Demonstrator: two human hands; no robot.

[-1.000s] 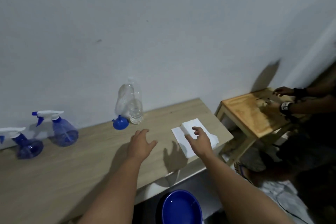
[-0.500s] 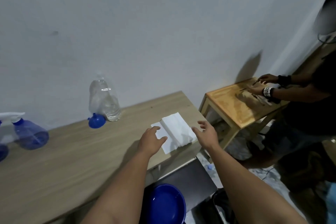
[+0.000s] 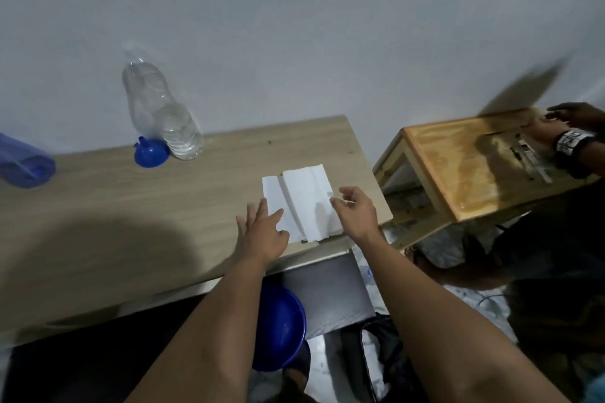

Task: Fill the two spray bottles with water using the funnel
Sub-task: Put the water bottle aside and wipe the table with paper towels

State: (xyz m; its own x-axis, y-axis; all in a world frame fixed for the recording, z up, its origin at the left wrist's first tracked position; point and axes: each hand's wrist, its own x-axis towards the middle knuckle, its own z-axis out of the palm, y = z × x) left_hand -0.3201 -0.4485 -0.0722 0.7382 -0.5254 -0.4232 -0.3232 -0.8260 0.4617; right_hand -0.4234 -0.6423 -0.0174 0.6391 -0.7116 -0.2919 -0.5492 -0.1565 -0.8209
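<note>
A clear plastic water bottle (image 3: 170,118) stands by the wall on the wooden table (image 3: 131,206), with a little water at its bottom. A blue funnel (image 3: 151,154) lies upside down against its base. One blue spray bottle (image 3: 24,162) shows partly at the left edge; the other is out of view. A folded white paper towel (image 3: 301,196) lies near the table's right end. My left hand (image 3: 263,232) rests flat with its fingertips on the towel's left edge. My right hand (image 3: 355,209) hovers at the towel's right edge, fingers spread. Both hands hold nothing.
A blue bowl (image 3: 280,327) sits below the table's front edge, beside a grey panel (image 3: 327,291). To the right stands a small wooden stool (image 3: 458,173) where another person's hands (image 3: 569,127) work. A dark bag (image 3: 376,363) lies on the floor.
The view swung right, pushing the spray bottles toward the left edge. Both my hands moved to the paper towel, the left hand now touching its left edge.
</note>
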